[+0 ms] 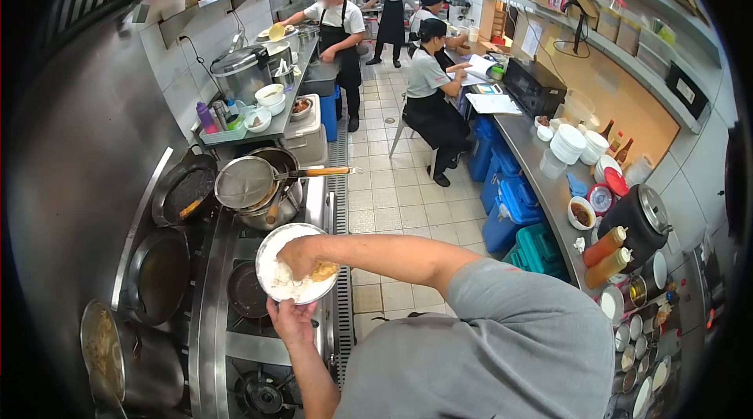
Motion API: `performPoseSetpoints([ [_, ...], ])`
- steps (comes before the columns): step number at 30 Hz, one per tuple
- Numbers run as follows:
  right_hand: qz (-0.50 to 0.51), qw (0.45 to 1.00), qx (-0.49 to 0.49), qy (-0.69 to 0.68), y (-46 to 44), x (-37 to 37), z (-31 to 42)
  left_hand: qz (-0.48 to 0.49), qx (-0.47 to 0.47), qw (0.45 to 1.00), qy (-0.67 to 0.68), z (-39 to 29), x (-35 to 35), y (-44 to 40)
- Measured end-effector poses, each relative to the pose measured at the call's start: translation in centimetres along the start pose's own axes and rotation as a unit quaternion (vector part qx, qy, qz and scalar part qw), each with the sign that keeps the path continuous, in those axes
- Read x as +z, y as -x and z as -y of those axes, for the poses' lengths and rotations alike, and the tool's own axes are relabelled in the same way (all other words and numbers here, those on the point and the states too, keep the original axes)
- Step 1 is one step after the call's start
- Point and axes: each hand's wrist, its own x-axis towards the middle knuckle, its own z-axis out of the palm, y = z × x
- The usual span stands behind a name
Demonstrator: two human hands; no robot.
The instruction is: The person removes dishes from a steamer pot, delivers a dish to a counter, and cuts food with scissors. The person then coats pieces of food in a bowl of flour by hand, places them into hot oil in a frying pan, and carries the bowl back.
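Note:
A white bowl (328, 287) of white flour-like powder (271, 268) is held over the stove's near-right side. My left hand (292, 322) grips the bowl from below at its near rim, thumb up against the side. Inside the bowl, my right hand (298, 257) is curled down into the powder. Its fingertips are buried, so what they hold, if anything, is hidden. A golden, crumbly piece of food (323, 271) lies in the powder just right of that hand. Beneath the bowl and to its left, a dark frying pan (246, 290) rests on a burner.
Beyond the bowl, a mesh strainer (245, 182) and a long-handled skimmer (321, 172) lie across a pot (271, 214). Woks (159, 276) line the left. A counter (541, 160) with bowls and sauce bottles (605, 246) runs along the right. Co-workers (333, 35) stand and sit farther back.

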Motion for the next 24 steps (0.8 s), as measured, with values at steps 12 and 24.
performPoseSetpoints([
  [12, -0.058, 0.977, -0.064, -0.197, -7.4, -8.0, -1.6, -0.035, 0.078, 0.996, 0.016, -2.9, -0.1, -5.8],
  [24, -0.052, 0.888, -0.192, -0.414, -23.3, -19.6, -10.0, -0.138, 0.149, 0.976, 0.080, -8.3, 7.6, -21.8],
])
